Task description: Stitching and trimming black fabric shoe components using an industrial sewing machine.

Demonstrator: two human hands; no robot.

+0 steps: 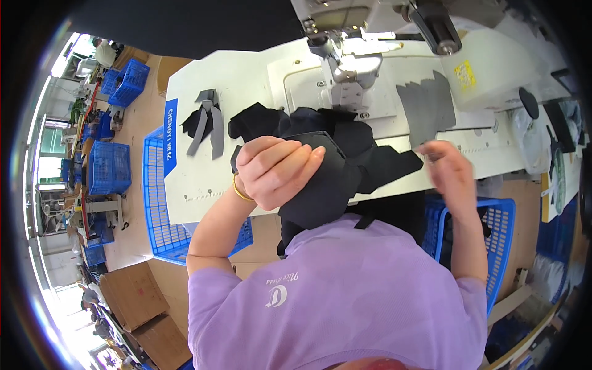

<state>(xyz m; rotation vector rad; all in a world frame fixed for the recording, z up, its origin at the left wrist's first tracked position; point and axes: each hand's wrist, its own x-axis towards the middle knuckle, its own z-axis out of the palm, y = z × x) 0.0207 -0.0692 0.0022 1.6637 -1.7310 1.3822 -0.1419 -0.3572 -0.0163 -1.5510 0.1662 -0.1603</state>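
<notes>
We find the left hand (279,174) pinching a many-sided black cloth panel (324,194), likely light, pliable and best held by edges, over the near edge of a flat white table (206,176); the right hand (449,176) curls, contents unclear.

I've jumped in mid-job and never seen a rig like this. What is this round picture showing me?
It's one view, from a wide fisheye camera on a person's head, looking down; straight edges bend near the rim. There's no robot, just two bare hands. The left hand grips dark fabric in its fingers. The right hand is to its right; I can't tell whether it holds anything. On the white table lie more dark pieces, grey strips and grey cloth, around a sewing machine.
</notes>
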